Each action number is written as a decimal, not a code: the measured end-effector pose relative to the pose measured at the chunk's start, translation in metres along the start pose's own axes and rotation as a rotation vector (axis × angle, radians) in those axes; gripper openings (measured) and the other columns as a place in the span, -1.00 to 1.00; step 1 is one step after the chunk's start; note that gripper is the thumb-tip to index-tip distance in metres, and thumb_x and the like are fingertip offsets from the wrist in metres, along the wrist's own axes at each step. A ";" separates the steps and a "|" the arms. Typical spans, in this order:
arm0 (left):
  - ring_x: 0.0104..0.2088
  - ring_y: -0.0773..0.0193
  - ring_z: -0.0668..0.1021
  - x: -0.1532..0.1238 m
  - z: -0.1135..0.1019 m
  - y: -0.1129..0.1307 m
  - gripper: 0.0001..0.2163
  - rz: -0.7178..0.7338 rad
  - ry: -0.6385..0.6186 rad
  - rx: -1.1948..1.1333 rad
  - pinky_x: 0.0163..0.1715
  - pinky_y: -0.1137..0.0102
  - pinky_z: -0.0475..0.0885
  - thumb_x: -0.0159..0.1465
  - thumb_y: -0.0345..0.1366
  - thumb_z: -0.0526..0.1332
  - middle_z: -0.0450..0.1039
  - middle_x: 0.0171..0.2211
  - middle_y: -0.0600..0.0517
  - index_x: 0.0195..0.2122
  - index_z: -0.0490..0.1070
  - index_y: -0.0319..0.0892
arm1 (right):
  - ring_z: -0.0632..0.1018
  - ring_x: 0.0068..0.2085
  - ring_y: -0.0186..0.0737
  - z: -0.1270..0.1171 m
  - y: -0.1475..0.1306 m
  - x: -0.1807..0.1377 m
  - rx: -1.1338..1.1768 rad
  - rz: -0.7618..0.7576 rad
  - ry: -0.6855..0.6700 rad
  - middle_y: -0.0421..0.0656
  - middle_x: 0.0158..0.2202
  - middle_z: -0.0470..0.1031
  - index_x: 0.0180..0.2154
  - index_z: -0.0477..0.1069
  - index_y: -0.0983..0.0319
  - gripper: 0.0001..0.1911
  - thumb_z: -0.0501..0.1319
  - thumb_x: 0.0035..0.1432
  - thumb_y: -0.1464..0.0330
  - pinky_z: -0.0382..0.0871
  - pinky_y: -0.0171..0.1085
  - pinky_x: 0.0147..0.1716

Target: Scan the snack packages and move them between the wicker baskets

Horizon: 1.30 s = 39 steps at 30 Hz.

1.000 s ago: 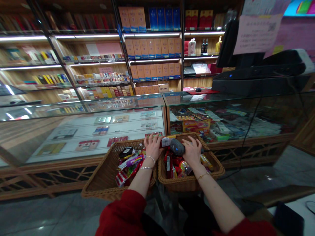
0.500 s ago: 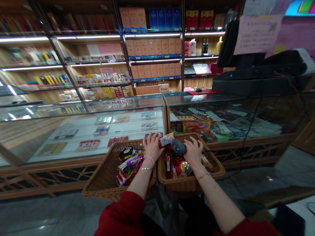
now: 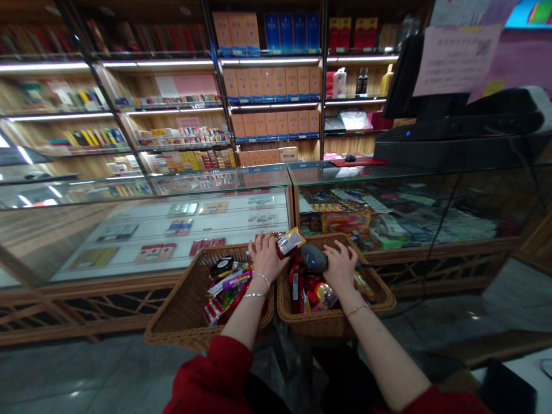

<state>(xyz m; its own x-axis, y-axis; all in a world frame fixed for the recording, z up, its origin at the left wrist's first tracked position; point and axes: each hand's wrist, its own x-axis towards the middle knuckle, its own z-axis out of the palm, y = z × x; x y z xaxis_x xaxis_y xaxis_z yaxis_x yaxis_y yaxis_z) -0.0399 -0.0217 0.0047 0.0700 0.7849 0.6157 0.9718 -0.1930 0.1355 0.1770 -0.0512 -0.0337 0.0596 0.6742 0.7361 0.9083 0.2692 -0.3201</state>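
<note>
My left hand [image 3: 266,256] grips a small red and yellow snack packet [image 3: 290,242] above the rims of two wicker baskets, its pale back face turned up. In my right hand [image 3: 340,264] is a dark grey barcode scanner [image 3: 314,259] with a small blue light, its head pointing left toward the packet, a short gap away. Below my left arm, the left wicker basket [image 3: 172,313] holds several wrapped sweets, a purple packet [image 3: 237,280] and a round black item [image 3: 222,265]. Under the scanner, the right wicker basket [image 3: 379,296] contains mostly red packets, partly hidden by my right hand.
Behind the baskets stands a glass display counter [image 3: 241,179] with boxes and packets inside. A monitor [image 3: 403,77] with a pink paper sits on it at right. A black cable [image 3: 436,230] hangs down the counter front. Stocked shelves [image 3: 271,105] line the wall.
The packet in my left hand has tilted, its right end now higher, and turned so a different part of its pale face shows. My right hand and the scanner have barely moved.
</note>
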 end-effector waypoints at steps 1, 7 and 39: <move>0.34 -0.14 0.15 0.000 -0.001 0.000 -0.47 -0.008 -0.001 -0.003 0.30 -0.16 -0.07 0.03 -0.08 0.37 0.30 0.26 -0.11 0.02 0.35 -0.07 | 0.31 0.19 -0.02 0.000 0.000 0.000 -0.001 0.001 0.002 -0.16 -0.04 0.60 -0.28 0.52 0.14 -0.71 0.12 0.01 0.53 -0.09 0.05 0.18; 0.36 -0.15 0.12 0.002 -0.005 0.003 -0.49 -0.025 0.016 -0.015 0.31 -0.18 -0.10 0.04 -0.06 0.36 0.30 0.26 -0.14 0.00 0.34 -0.09 | 0.31 0.20 -0.05 0.001 0.001 0.000 -0.010 0.014 0.001 -0.19 -0.04 0.60 -0.28 0.52 0.15 -0.70 0.13 0.00 0.55 -0.09 0.03 0.18; 0.39 -0.18 0.02 -0.015 -0.058 -0.049 -0.50 -0.226 0.048 0.137 0.31 -0.20 -0.15 0.07 0.09 0.27 0.22 0.31 -0.19 -0.09 0.38 -0.15 | 0.30 0.18 -0.09 0.002 0.005 -0.005 -0.041 -0.008 -0.004 -0.19 -0.05 0.61 -0.26 0.53 0.15 -0.70 0.10 0.01 0.51 -0.11 -0.02 0.16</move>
<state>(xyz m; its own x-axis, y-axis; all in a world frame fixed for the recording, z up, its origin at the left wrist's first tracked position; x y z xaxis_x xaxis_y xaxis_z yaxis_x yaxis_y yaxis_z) -0.1018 -0.0583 0.0338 -0.1593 0.7695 0.6185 0.9833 0.0677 0.1690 0.1800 -0.0520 -0.0400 0.0507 0.6749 0.7362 0.9252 0.2459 -0.2892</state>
